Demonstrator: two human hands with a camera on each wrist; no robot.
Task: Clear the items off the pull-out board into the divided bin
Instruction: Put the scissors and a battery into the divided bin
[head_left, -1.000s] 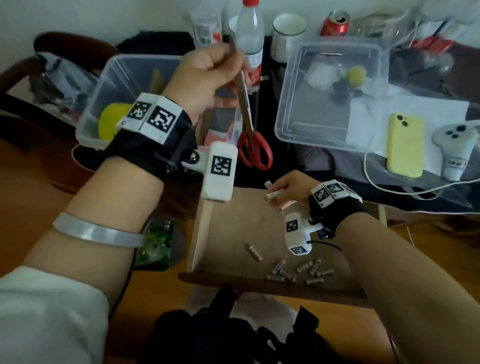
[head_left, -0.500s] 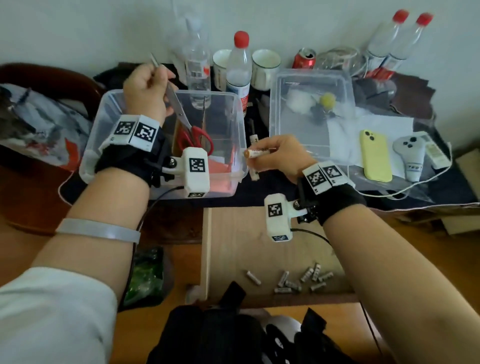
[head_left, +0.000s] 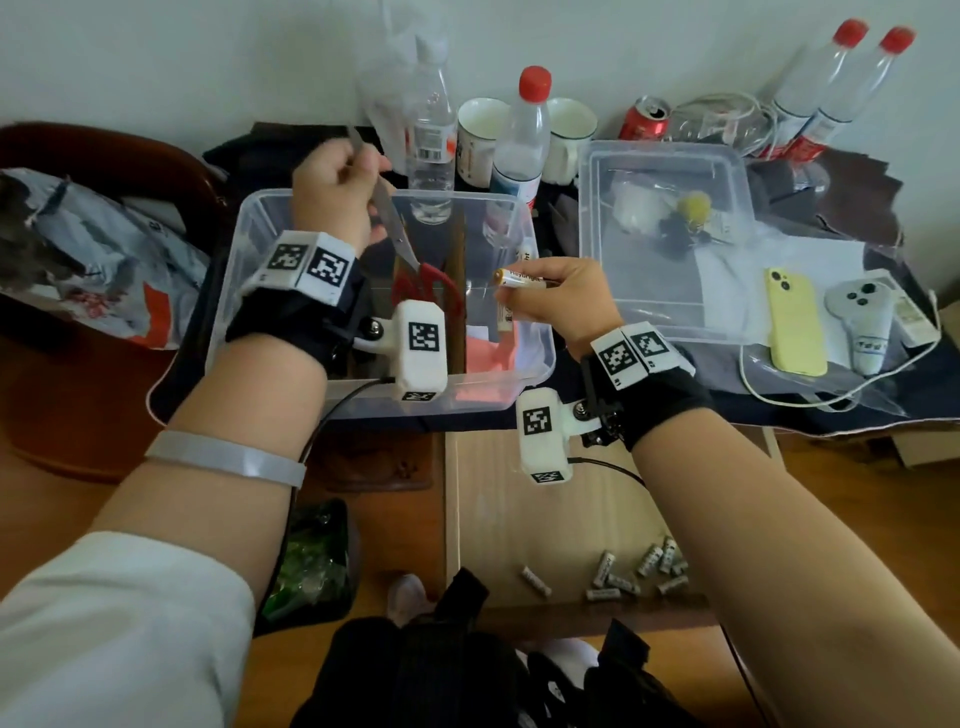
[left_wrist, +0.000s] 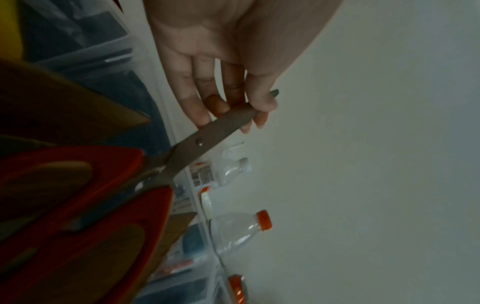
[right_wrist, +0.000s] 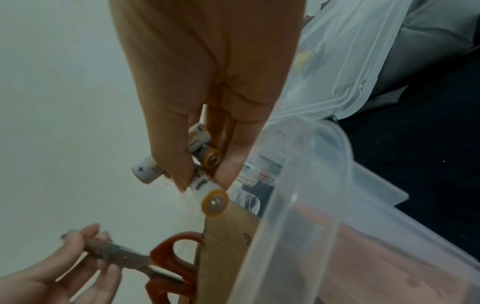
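My left hand (head_left: 358, 174) grips the red-handled scissors (head_left: 415, 270) by the blades. Their handles hang down inside the clear divided bin (head_left: 244, 291), next to its brown cardboard divider (head_left: 458, 291). The left wrist view shows the fingers (left_wrist: 228, 102) curled round the blade (left_wrist: 207, 133). My right hand (head_left: 519, 299) pinches up to three white batteries (head_left: 519, 279) over the bin's right part. The right wrist view shows them (right_wrist: 207, 189) just above the divider (right_wrist: 228, 246). Several more batteries (head_left: 639, 571) lie on the pull-out board (head_left: 519, 519).
A second clear bin (head_left: 589, 208) stands to the right, then a yellow phone (head_left: 792, 322), a white controller (head_left: 857, 322) and a cable. Bottles (head_left: 524, 140), mugs and a can line the wall. A dark bag (head_left: 467, 670) sits below the board's front edge.
Both hands have risen from the board to the bin. The scissors' handles have gone down into the bin, and the right hand has carried its batteries over the bin's right side.
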